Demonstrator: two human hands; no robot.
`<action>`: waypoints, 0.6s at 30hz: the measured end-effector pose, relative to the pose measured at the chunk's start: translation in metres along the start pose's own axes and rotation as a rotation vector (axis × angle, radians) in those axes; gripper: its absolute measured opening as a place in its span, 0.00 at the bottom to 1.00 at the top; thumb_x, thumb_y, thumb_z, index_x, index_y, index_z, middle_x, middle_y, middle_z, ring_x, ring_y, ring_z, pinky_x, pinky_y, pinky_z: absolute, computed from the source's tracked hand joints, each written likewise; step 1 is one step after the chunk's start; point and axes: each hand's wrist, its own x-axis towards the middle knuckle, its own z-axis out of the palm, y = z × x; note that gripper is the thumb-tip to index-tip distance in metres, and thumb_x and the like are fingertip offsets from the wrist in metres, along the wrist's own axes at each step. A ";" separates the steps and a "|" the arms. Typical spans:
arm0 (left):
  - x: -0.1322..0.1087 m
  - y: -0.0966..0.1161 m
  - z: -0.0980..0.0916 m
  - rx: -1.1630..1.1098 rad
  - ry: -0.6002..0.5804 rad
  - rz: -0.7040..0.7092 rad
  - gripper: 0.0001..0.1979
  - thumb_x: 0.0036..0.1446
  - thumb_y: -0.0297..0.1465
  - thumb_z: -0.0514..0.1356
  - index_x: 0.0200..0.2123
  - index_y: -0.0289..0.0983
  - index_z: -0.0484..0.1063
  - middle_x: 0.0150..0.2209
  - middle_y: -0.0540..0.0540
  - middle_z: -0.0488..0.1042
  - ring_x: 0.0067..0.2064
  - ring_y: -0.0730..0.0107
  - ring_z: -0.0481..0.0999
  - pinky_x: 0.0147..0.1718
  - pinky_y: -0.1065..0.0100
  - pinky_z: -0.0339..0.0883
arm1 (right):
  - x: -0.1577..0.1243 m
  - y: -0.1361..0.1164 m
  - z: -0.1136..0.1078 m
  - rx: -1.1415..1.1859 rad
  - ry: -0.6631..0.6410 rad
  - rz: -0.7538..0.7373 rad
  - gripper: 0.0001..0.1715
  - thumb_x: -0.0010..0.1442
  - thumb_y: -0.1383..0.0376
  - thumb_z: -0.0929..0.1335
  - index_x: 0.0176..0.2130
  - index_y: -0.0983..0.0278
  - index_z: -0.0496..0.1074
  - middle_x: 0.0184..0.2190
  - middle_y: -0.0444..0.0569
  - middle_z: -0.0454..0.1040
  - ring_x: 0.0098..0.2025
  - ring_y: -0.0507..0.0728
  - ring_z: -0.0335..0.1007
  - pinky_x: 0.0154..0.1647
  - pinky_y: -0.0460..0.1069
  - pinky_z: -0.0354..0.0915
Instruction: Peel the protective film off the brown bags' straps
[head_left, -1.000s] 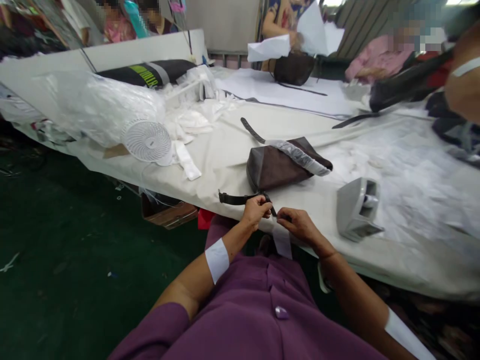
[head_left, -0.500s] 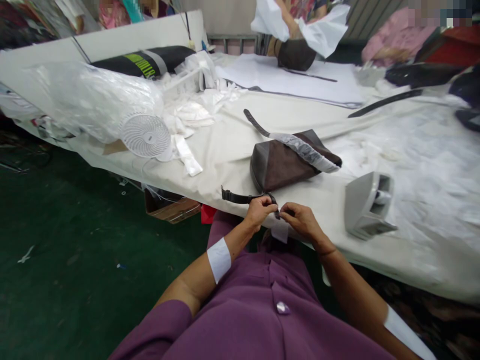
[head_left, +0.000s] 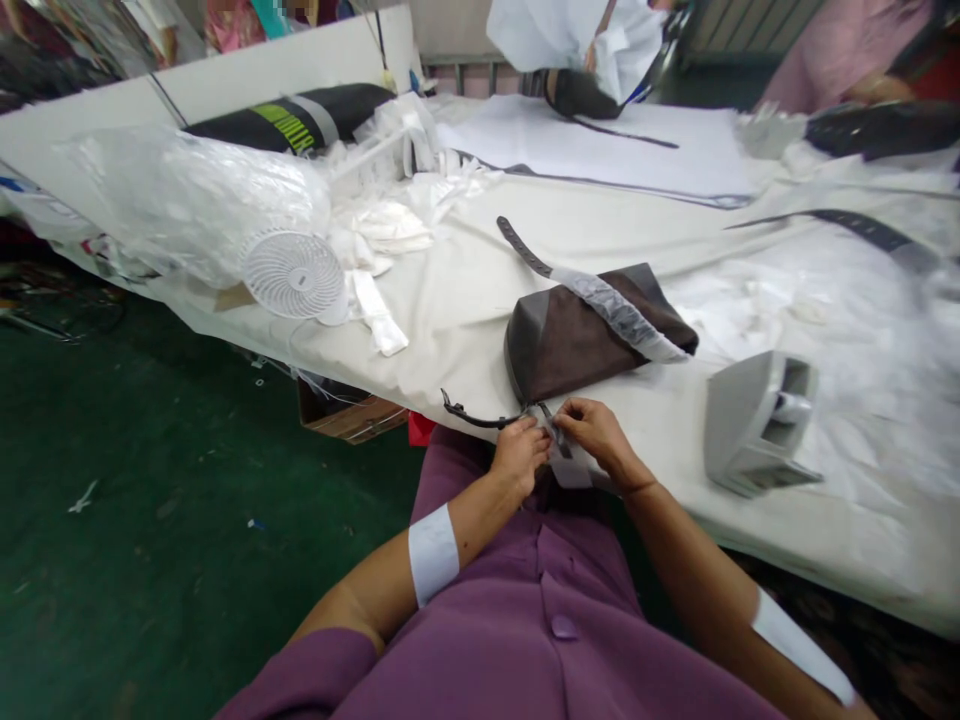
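A dark brown bag (head_left: 577,350) lies on its side at the table's front edge. A strap partly wrapped in clear plastic (head_left: 619,315) crosses its top. From its near end, a thin black strap (head_left: 476,420) with a buckle end reaches left. My left hand (head_left: 521,450) is closed over this strap, fingers bent and their tips partly hidden. Just to its right, my right hand (head_left: 596,430) pinches a piece of clear plastic film (head_left: 571,470) around a short dark strap end; the fine detail is blurred.
A white round fan (head_left: 292,275) stands left, beside plastic bags (head_left: 202,200). On the right are a grey tape dispenser (head_left: 750,425) and loose plastic sheets (head_left: 862,370). Across the table, a person handles white paper (head_left: 577,40) and another bag. A cardboard box (head_left: 352,418) sits below the edge.
My left hand has moved slightly lower and turned more palm-down. Clear film now shows between my hands. The view has shifted slightly; the co-worker's paper has moved up.
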 end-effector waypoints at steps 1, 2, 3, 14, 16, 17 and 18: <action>0.002 -0.001 0.003 -0.061 0.018 -0.012 0.13 0.40 0.21 0.60 0.33 0.35 0.67 0.23 0.49 0.70 0.25 0.72 0.71 0.26 0.72 0.61 | 0.004 -0.001 0.001 0.009 0.008 0.007 0.10 0.48 0.60 0.66 0.21 0.64 0.68 0.18 0.43 0.66 0.23 0.51 0.59 0.25 0.45 0.54; 0.005 -0.002 0.006 -0.112 0.040 -0.013 0.11 0.40 0.21 0.60 0.31 0.34 0.67 0.23 0.49 0.70 0.25 0.72 0.72 0.26 0.72 0.62 | 0.008 -0.003 0.002 0.024 0.017 0.010 0.10 0.48 0.61 0.65 0.21 0.64 0.67 0.18 0.42 0.66 0.23 0.51 0.59 0.25 0.45 0.54; 0.009 -0.003 0.010 -0.153 0.067 -0.005 0.10 0.41 0.21 0.60 0.30 0.34 0.67 0.24 0.48 0.71 0.25 0.73 0.72 0.27 0.72 0.63 | 0.012 -0.005 0.003 0.037 0.028 0.012 0.09 0.48 0.61 0.65 0.21 0.63 0.67 0.18 0.42 0.66 0.23 0.51 0.60 0.25 0.45 0.54; 0.062 0.000 0.042 -0.203 0.224 -0.017 0.05 0.48 0.21 0.58 0.26 0.35 0.65 0.25 0.48 0.71 0.24 0.75 0.70 0.28 0.72 0.66 | 0.030 -0.016 0.002 0.046 0.253 0.046 0.12 0.46 0.61 0.66 0.32 0.64 0.72 0.26 0.46 0.74 0.29 0.55 0.68 0.32 0.48 0.61; 0.068 0.001 0.045 -0.154 0.201 0.022 0.07 0.50 0.21 0.58 0.24 0.35 0.64 0.25 0.50 0.70 0.24 0.77 0.69 0.28 0.73 0.65 | 0.032 -0.015 0.001 0.065 0.265 0.045 0.12 0.46 0.61 0.66 0.32 0.64 0.72 0.27 0.47 0.74 0.29 0.55 0.68 0.32 0.48 0.62; 0.070 0.002 0.046 -0.120 0.182 0.047 0.07 0.51 0.21 0.58 0.24 0.35 0.64 0.24 0.50 0.70 0.25 0.77 0.69 0.29 0.73 0.65 | 0.032 -0.015 0.001 0.060 0.275 0.042 0.12 0.46 0.60 0.66 0.31 0.64 0.72 0.27 0.47 0.74 0.29 0.55 0.69 0.32 0.49 0.62; 0.071 0.002 0.046 -0.074 0.156 0.072 0.07 0.53 0.23 0.58 0.24 0.35 0.64 0.24 0.51 0.69 0.25 0.78 0.69 0.29 0.73 0.65 | 0.033 -0.015 0.000 0.044 0.289 0.041 0.12 0.47 0.59 0.66 0.31 0.64 0.72 0.27 0.47 0.74 0.29 0.55 0.69 0.32 0.49 0.62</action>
